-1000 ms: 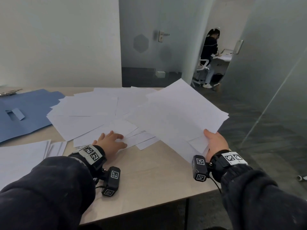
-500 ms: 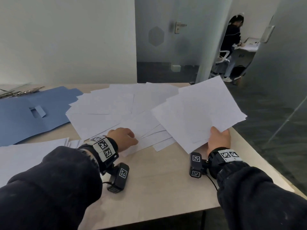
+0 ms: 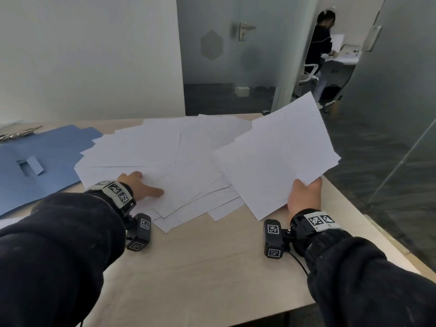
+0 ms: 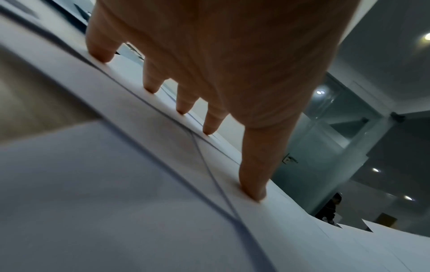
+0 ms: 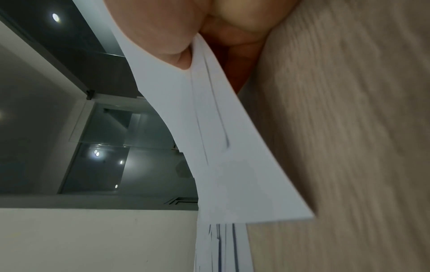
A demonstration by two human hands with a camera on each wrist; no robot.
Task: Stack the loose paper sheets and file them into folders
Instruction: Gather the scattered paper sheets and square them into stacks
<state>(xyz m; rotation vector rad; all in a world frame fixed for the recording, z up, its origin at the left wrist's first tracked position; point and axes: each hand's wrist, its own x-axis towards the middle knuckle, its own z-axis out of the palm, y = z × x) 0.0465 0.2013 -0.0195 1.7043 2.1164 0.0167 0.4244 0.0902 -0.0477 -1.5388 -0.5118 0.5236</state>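
Several loose white sheets (image 3: 169, 152) lie fanned out across the middle of the wooden table (image 3: 200, 267). My left hand (image 3: 141, 185) rests on them with spread straight fingers (image 4: 151, 82), the fingertips pressing the paper (image 4: 116, 184). My right hand (image 3: 304, 197) pinches the near corner of a small bundle of sheets (image 3: 278, 156), thumb on top (image 5: 163, 31), and holds it tilted up above the table's right side. The bundle's edge (image 5: 221, 147) shows several layers. An open blue folder (image 3: 40, 161) lies flat at the left.
A metal clip (image 3: 18, 134) sits at the folder's far edge. More white paper (image 3: 7, 223) pokes in at the lower left. The table's right edge (image 3: 377, 237) borders a glass wall. A person (image 3: 320, 43) stands at a desk beyond the doorway.
The right hand has lifted its bundle and drawn it right, off the spread. The left hand slid forward over the loose sheets and its fingers straightened. The view shifted left.
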